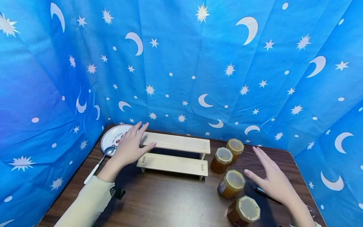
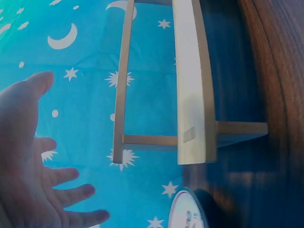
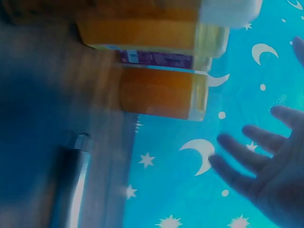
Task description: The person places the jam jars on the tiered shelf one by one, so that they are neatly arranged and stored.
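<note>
A two-step wooden rack (image 1: 175, 153) stands mid-table, seen from its end in the left wrist view (image 2: 192, 95). My left hand (image 1: 131, 145) hovers at its left end with fingers spread and straight, holding nothing (image 2: 33, 180). Several amber honey jars with pale lids stand to the right: two at the back (image 1: 229, 154), one in the middle (image 1: 231, 183), one nearest (image 1: 244, 212). My right hand (image 1: 272, 178) is open beside the middle jar, fingers spread, not touching it (image 3: 266, 161). The jars show stacked in the right wrist view (image 3: 161, 90).
A white plate (image 1: 113, 137) with a spoon (image 1: 99, 164) lies at the back left corner. A pen (image 1: 259, 189) lies under my right hand, also in the right wrist view (image 3: 71, 185). Blue star-and-moon cloth (image 1: 198, 63) walls the dark wooden table (image 1: 170, 201) on three sides.
</note>
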Demonstrator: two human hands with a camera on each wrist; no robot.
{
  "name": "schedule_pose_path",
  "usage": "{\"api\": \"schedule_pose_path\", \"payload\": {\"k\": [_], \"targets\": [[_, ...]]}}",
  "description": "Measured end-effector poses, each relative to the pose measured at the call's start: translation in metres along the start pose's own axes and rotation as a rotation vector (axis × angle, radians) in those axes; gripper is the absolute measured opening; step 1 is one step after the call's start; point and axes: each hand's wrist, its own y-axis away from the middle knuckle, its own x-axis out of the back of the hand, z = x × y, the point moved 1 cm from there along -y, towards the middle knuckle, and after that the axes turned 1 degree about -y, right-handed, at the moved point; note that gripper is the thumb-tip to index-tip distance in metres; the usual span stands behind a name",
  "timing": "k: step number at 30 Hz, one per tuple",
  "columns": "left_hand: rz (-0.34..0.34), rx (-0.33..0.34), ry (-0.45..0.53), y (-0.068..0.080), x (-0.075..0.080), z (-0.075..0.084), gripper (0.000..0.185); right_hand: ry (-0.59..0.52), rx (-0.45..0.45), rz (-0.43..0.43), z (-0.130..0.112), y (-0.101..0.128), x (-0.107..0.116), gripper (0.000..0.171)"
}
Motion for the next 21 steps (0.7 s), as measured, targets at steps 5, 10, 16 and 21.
{"api": "schedule_pose_path", "payload": {"k": [5, 10, 16, 21], "targets": [[-0.010, 0.099, 0.236, 0.006, -0.004, -0.010, 0.094, -0.106, 0.006, 0.012, 0.001, 0.030, -0.008, 0.081], [-0.091, 0.242, 0.441, 0.011, -0.013, -0.024, 0.095, -0.205, 0.006, -0.001, 0.011, 0.058, -0.024, 0.075], [-0.234, 0.418, 0.686, 0.020, -0.034, -0.043, 0.092, -0.476, -0.081, -0.169, 0.024, 0.078, -0.044, 0.073], [-0.312, 0.479, 0.814, 0.027, -0.050, -0.051, 0.082, -0.580, -0.159, -0.288, 0.028, 0.084, -0.053, 0.075]]}}
